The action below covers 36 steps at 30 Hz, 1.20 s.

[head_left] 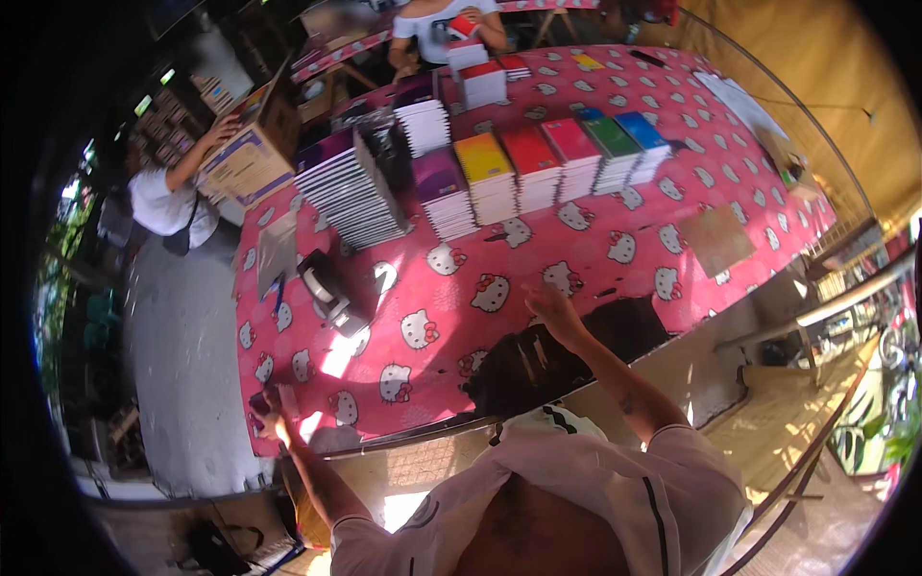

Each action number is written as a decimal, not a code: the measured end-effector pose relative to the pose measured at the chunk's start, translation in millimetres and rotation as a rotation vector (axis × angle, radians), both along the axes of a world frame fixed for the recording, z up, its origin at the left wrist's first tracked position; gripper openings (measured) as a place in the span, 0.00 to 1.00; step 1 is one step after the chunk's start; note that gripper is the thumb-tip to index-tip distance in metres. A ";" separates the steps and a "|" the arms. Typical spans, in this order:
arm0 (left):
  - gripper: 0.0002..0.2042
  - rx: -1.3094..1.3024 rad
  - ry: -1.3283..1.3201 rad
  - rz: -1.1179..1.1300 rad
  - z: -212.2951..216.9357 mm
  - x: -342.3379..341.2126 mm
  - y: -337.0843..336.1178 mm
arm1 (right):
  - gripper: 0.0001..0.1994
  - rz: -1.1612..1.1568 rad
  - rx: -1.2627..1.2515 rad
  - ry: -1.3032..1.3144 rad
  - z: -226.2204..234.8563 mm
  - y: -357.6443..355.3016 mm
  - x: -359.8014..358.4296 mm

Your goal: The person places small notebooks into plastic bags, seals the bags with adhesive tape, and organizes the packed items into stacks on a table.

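Observation:
At the left front corner of the pink, cat-patterned tablecloth (423, 370), my left hand (274, 415) is closed around a small dark object (259, 404) too unclear to name. My right hand (550, 309) is over the middle of the table near its front, fingers stretched out and nothing visible in them. Beyond it, a row of spiral notebook stacks runs across the cloth: purple (444, 197), yellow (487, 180), red (531, 168), pink (574, 158), green (615, 154) and blue (643, 144). A taller purple-topped notebook stack (351, 192) stands to the left.
A black and grey device (329, 296), perhaps a tape dispenser, lies on the left. A co-worker (182, 206) touches a cardboard box (254, 154) at the far left. Another person (445, 24) holds a red notebook behind red-topped stacks (482, 86). A brown square sheet (717, 240) lies right.

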<state>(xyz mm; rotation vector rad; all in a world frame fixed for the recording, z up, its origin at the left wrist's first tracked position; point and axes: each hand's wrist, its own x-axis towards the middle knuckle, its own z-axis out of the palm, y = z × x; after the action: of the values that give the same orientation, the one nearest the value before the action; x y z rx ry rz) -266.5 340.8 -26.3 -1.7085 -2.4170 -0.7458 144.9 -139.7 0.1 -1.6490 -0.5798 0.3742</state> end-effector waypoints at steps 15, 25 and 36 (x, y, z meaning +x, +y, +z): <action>0.28 -0.197 -0.909 -1.699 61.7 429.9 -380.9 | 0.21 -1.281 -0.798 0.273 -31.9 -377.1 273.4; 0.23 -0.281 -0.893 -1.606 108.3 452.1 -413.3 | 0.16 -1.032 -0.465 -0.594 179.8 -402.9 264.0; 0.18 0.113 -0.290 -1.545 203.8 245.4 -259.5 | 0.16 0.633 0.008 -0.566 108.3 -91.2 57.9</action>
<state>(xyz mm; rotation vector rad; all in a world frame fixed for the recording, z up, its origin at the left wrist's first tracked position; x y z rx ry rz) -21.1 81.2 177.6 -3.3262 -0.5939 -1.1557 202.7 -230.9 108.4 -1.5294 -1.5397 0.3525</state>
